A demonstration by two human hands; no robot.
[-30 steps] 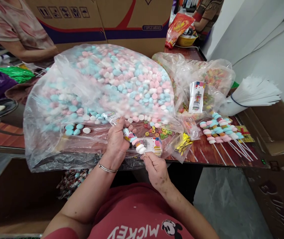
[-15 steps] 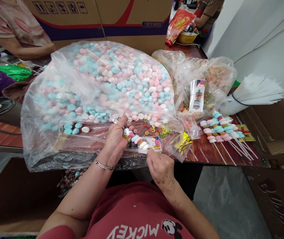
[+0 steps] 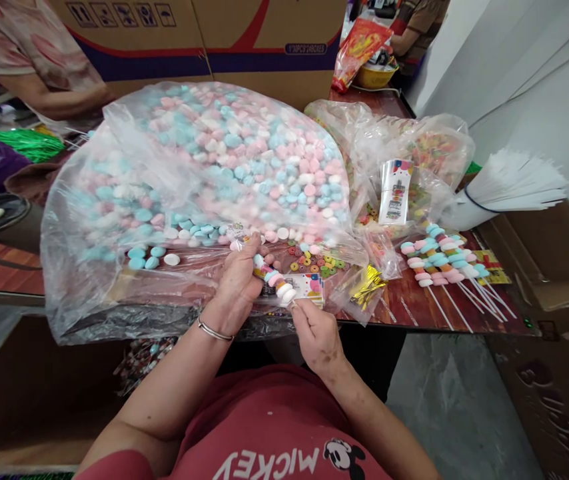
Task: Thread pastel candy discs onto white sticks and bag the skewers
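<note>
A candy skewer [image 3: 279, 283] with white, pink and blue marshmallows and a printed wrapper or label at its upper end lies slantwise between my hands. My left hand [image 3: 237, 280] is closed around the upper end, with a bit of clear film above the fingertips. Down at the lower end, my right hand [image 3: 317, 337] pinches the stick just below the white marshmallows. Under the skewer is a stack of printed cards [image 3: 309, 285]. Loose ring candies [image 3: 317, 259] lie just beyond it, partly under plastic.
A large clear bag of marshmallows [image 3: 244, 153] covers the table's middle. To the right lie finished skewers [image 3: 444, 257], gold twist ties [image 3: 368, 285], a card stack [image 3: 395, 192] and a container of white sticks [image 3: 484, 200]. Another person's arm [image 3: 59, 97] shows at the far left.
My left hand has shifted slightly right and turned, moving the skewer's upper end with it. My right hand has drawn slightly left, still at the stick.
</note>
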